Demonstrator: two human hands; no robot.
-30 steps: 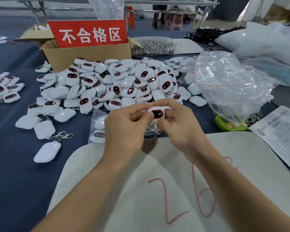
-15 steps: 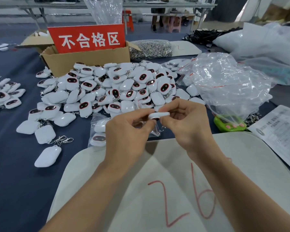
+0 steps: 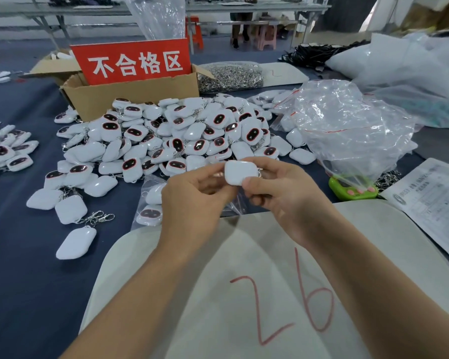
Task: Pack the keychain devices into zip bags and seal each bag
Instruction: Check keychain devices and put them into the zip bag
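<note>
Progress early | pinched keychain device (image 3: 236,173) in fingers of left hand (image 3: 192,200) and right hand (image 3: 283,194) | bagged devices (image 3: 151,213) few | unbagged pile (image 3: 182,136) large

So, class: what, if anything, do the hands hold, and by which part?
A white keychain device: the left hand pinches its left edge, the right hand its right end.

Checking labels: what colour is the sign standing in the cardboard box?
The sign is red with white characters; the head view shows it best.
</note>
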